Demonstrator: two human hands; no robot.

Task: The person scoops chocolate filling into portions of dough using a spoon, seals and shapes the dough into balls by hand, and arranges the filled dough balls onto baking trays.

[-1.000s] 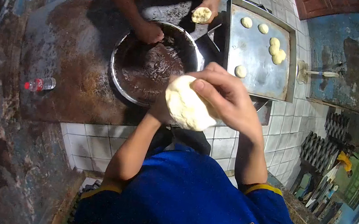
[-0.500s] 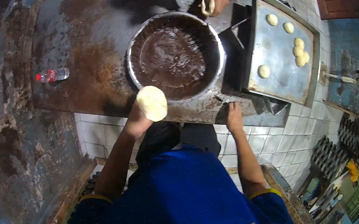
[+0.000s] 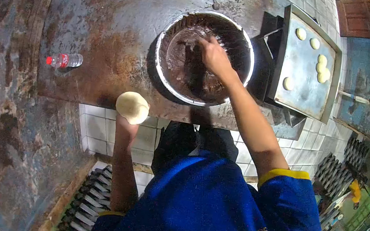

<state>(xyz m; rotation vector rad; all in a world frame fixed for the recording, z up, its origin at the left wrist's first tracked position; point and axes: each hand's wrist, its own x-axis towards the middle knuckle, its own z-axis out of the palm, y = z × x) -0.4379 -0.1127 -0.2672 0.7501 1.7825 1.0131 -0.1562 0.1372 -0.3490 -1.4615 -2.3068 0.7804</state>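
Observation:
My left hand [image 3: 127, 125] holds a round, flattened piece of pale dough [image 3: 132, 107] at the table's front edge, left of the bowl. The dough covers most of its fingers. My right hand [image 3: 216, 59] is over the inside of the large round metal bowl [image 3: 157, 67], its fingers closed and pointing down at the dark brown paste [image 3: 179, 58]. Whatever is between those fingers is too dark to make out.
A metal tray [image 3: 303, 96] with several dough balls [image 3: 301, 34] stands on the right. A red-capped plastic bottle [image 3: 66, 60] lies on the stained table [image 3: 108, 24] at left. At the top edge, a co-worker's dark shape shows near a thin tool [image 3: 215, 1].
My right hand has moved from the table's front edge into the bowl. My left hand has carried the dough left, away from the bowl. The co-worker's hands have left the spot above the bowl.

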